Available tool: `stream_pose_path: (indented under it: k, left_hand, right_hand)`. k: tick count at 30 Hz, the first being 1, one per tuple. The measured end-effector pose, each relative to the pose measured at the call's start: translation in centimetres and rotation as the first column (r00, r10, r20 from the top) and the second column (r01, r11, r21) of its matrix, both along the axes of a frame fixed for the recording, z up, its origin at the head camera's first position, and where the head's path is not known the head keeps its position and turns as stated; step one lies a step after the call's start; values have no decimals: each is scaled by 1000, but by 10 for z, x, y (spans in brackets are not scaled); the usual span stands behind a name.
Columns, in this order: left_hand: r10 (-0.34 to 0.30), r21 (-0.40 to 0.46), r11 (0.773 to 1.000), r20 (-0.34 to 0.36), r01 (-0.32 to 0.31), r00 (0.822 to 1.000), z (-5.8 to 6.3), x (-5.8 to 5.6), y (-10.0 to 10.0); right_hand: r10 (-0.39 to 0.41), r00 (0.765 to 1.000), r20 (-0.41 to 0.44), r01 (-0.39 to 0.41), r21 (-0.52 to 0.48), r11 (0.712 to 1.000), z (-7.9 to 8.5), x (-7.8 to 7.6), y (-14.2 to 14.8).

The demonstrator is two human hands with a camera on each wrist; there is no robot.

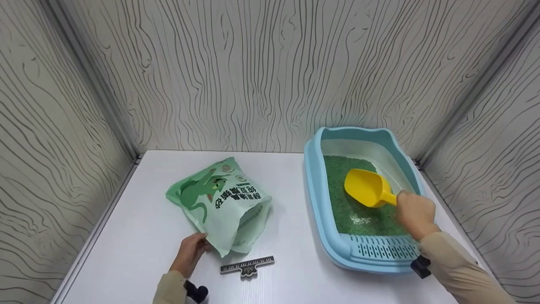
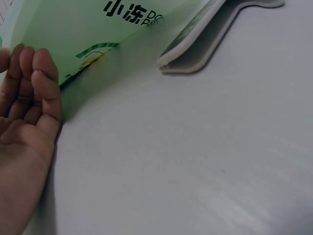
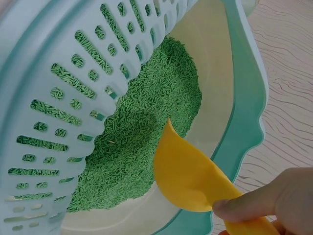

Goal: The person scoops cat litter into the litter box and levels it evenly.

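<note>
My right hand (image 1: 415, 213) grips the handle of a yellow scoop (image 1: 365, 188), with the thumb along it in the right wrist view. The scoop's bowl is over green pellet litter (image 3: 146, 117) in a light-blue litter box (image 1: 317, 202). My left hand (image 1: 190, 253) is at the near left edge of a green-and-white litter bag (image 1: 230, 198), fingers loosely bent against it. The bag lies on its side, its mouth gaping toward the near right. In the left wrist view, the bag (image 2: 83, 29) shows behind the fingers (image 2: 46, 88).
A wide ruler-patterned clip (image 1: 247, 268) lies on the white table (image 1: 287, 236) just in front of the bag's mouth. A slotted ledge (image 1: 384, 248) spans the near end of the litter box. Wood-grain panels (image 1: 236, 76) stand at the back and both sides.
</note>
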State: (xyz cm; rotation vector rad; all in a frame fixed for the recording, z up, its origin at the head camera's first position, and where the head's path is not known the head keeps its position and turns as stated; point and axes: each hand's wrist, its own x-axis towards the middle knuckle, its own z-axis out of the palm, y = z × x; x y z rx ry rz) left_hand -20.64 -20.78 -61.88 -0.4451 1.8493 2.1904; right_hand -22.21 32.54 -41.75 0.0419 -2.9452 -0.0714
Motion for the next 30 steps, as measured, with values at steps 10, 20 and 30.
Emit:
stream_pose_path:
  k: [10, 20, 30]
  left_hand:
    - [1, -3, 1000, 11, -1, 1000, -1, -1, 2]
    - [3, 15, 1000, 10, -3, 1000, 0, -2, 1]
    - [7, -24, 1000, 15, -7, 1000, 3, 2, 1]
  right_hand:
    - [-50, 993, 105, 57, -65, 996, -3, 2, 14]
    - [-94, 982, 163, 107, -73, 992, -5, 5, 22]
    - [-94, 985, 144, 111, -117, 987, -13, 11, 25]
